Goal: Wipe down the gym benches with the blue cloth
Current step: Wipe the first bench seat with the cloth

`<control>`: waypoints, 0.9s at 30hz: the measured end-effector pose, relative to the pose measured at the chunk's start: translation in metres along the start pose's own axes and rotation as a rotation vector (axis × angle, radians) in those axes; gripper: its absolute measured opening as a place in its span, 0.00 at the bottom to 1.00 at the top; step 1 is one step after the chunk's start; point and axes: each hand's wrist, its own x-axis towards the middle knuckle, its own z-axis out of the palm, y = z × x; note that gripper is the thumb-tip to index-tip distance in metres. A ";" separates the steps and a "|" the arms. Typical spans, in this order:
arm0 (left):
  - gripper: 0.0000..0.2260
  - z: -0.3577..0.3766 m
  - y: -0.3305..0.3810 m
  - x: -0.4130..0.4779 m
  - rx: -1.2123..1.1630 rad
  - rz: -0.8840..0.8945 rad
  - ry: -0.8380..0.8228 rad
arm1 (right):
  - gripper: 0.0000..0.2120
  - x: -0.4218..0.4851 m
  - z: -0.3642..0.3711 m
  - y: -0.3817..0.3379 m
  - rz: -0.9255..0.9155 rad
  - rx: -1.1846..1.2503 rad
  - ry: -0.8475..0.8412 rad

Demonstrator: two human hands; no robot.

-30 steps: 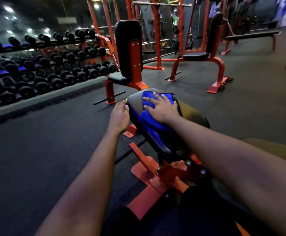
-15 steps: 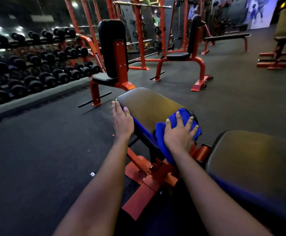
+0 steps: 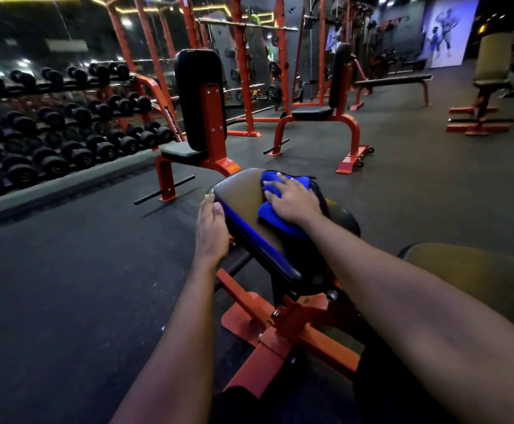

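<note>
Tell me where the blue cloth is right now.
In the head view, the blue cloth lies on the nearest bench pad, toward its far end, under the right hand.

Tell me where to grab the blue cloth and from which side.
Grip the bunched near fold of the blue cloth from above: it lies crumpled on the seat pad under the right hand. The left hand occupies the pad's left edge, so come from the right.

Black dumbbells (image 3: 49,165) fill shelves along the left wall; orange squat racks (image 3: 243,71) stand farther back, near a wall mural (image 3: 447,35).
</note>
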 end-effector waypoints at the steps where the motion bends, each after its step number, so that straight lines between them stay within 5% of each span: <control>1: 0.21 -0.005 -0.004 0.000 -0.016 0.007 -0.017 | 0.22 0.005 0.001 -0.011 -0.042 -0.022 -0.034; 8: 0.22 -0.001 -0.014 0.017 0.095 -0.042 -0.048 | 0.18 -0.033 0.013 -0.026 -0.281 -0.001 0.074; 12: 0.22 0.022 0.010 0.000 0.086 -0.088 0.071 | 0.16 -0.080 0.008 -0.012 -0.209 0.006 0.180; 19: 0.15 0.063 0.056 -0.075 -0.055 0.258 0.173 | 0.12 -0.151 -0.063 0.016 0.102 -0.185 0.080; 23: 0.11 0.093 0.087 -0.114 -0.157 0.286 0.065 | 0.12 -0.205 -0.100 0.056 0.344 -0.388 0.128; 27: 0.13 0.138 0.110 -0.146 -0.156 0.235 -0.350 | 0.20 -0.264 -0.073 0.092 0.325 -0.517 -0.044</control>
